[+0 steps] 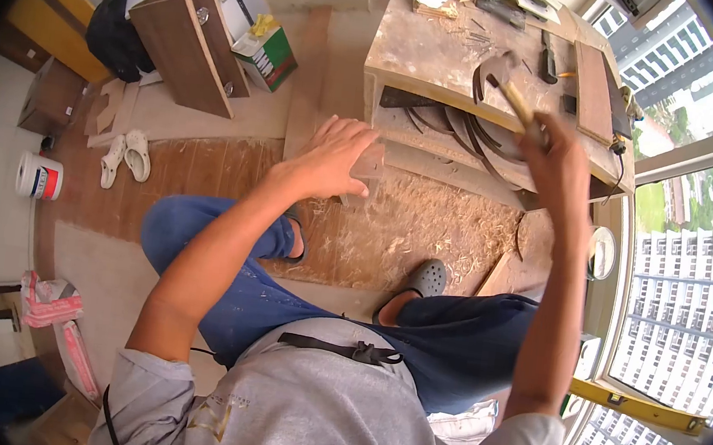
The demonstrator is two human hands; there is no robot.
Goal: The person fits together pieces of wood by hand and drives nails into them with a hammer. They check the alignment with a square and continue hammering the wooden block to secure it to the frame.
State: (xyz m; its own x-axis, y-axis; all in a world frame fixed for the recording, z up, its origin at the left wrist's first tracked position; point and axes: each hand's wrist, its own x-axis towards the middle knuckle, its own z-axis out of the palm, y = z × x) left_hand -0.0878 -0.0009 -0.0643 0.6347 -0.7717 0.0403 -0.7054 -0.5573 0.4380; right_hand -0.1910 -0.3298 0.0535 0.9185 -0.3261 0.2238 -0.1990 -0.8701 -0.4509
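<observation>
Against the front edge of the low workbench [407, 71], a small wooden piece [368, 166] sits under the left hand [335, 158], whose fingers are spread flat and press on it rather than wrap it, probably to keep it from jumping. The right hand [554, 161] is raised just right of the bench's front edge, fist closed round the wooden handle of a hammer [510, 87], whose dark head hangs over the benchtop, cocked back as if for a blow. Curved dark offcuts [470, 134] lie stacked on the bench's lower shelf, just behind the held piece and close to the hammer's path. Sawdust and shavings [426, 221] cover the floor below the bench, around the person's grey clog [431, 275]. Left of the bench lean brown boards [185, 52] and a green carton [268, 52]; further left lie white slippers [127, 157] and a white tub [40, 176]. Right of the bench, a yellow level [637, 407] rests by the window.
</observation>
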